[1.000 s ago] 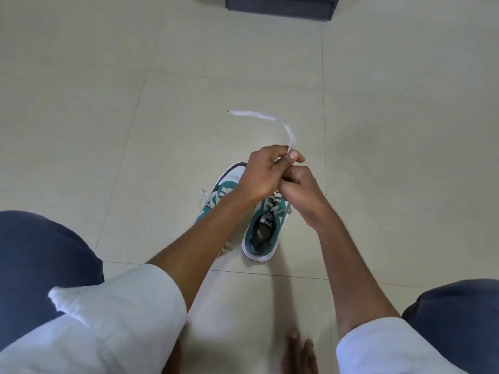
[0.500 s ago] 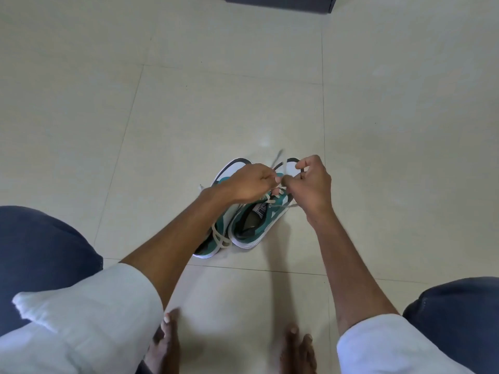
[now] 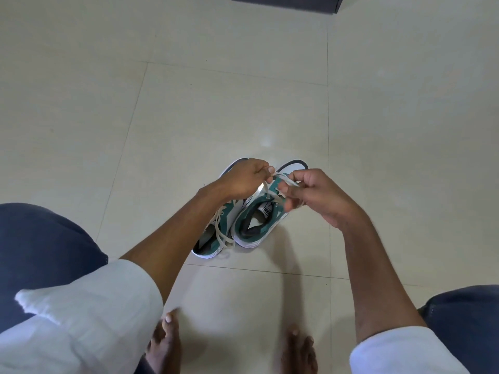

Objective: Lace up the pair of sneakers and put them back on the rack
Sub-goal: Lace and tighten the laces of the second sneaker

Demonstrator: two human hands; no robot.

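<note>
Both hands over the right green-and-white sneaker [image 3: 258, 221] on the cream tiled floor [image 3: 189, 117]. L hand [image 3: 243, 179] & R hand [image 3: 314, 194] fingers each pinch its flat white lace [image 3: 280, 180]. Second green-and-white sneaker [image 3: 213, 238] touching alongside, lace loose.

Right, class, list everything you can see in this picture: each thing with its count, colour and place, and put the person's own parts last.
Sneakers: two, green and white, side by side on the floor, the left sneaker and the right sneaker.
Lace: one, white, on the right sneaker, pinched by both hands above it.
Loose lace: one, white, trailing over the left sneaker.
Floor: cream tiles, all around.
Dark object: one, dark grey, at the top edge; cannot tell what it is.
Left hand: pinching the lace.
Right hand: pinching the lace.
Sleeves: two, white.
Knees: two, dark blue trousers.
Bare feet: two, bottom edge.
</note>
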